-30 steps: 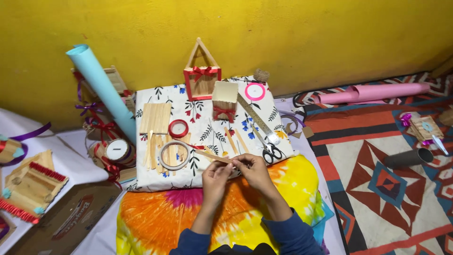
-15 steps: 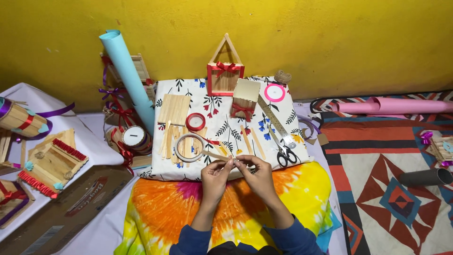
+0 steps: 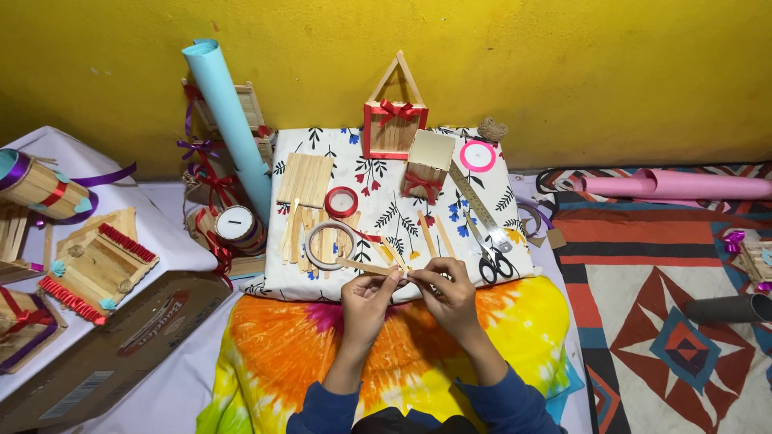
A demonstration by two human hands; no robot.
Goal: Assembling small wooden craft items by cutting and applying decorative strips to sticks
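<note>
floral cloth (image 3: 378,201); wooden stick (image 3: 371,268) between both hands (image 3: 410,293)

Left hand (image 3: 366,299) and right hand (image 3: 450,293) meet, fingers pinched (forearms converging)

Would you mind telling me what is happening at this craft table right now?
A person holds a thin wooden craft stick between the left hand and right hand, above a floral cloth. On it lie loose sticks, a red tape roll, scissors and a small stick house with a red bow.
</note>
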